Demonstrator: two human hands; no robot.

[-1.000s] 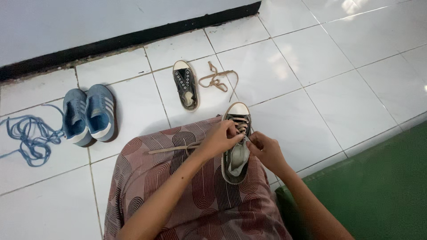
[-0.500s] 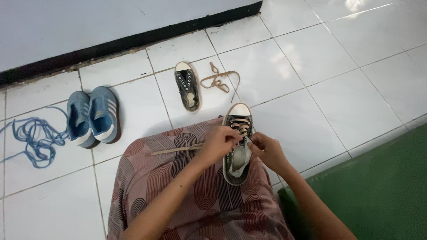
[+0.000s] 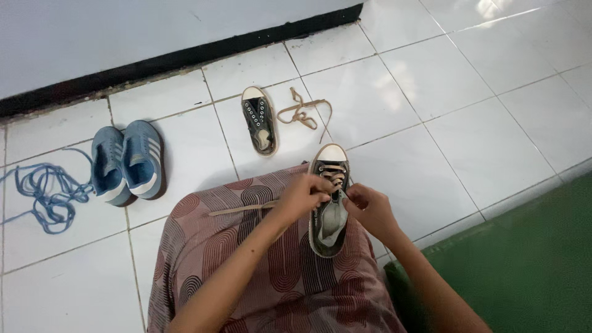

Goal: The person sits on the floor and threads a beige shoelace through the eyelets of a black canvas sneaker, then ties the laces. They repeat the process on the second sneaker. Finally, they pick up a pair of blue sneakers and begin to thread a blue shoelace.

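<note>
A dark canvas sneaker (image 3: 328, 213) with a white toe cap lies on my lap, toe pointing away. My left hand (image 3: 303, 194) pinches the tan shoelace (image 3: 242, 208) at the eyelets on the shoe's left side; the lace's loose end trails left over the patterned red cloth (image 3: 271, 271) on my legs. My right hand (image 3: 370, 208) grips the lace at the shoe's right edge. Both hands meet over the tongue.
A matching unlaced dark sneaker (image 3: 258, 119) lies on the white tiles ahead, a loose tan lace (image 3: 303, 113) beside it. A pair of blue sneakers (image 3: 126, 160) stands at left with tangled blue laces (image 3: 42, 191). A green mat (image 3: 530, 259) lies at right.
My hands have shifted slightly along the eyelets; the fingers of both hands have drawn closer over the tongue. The view moved a little.
</note>
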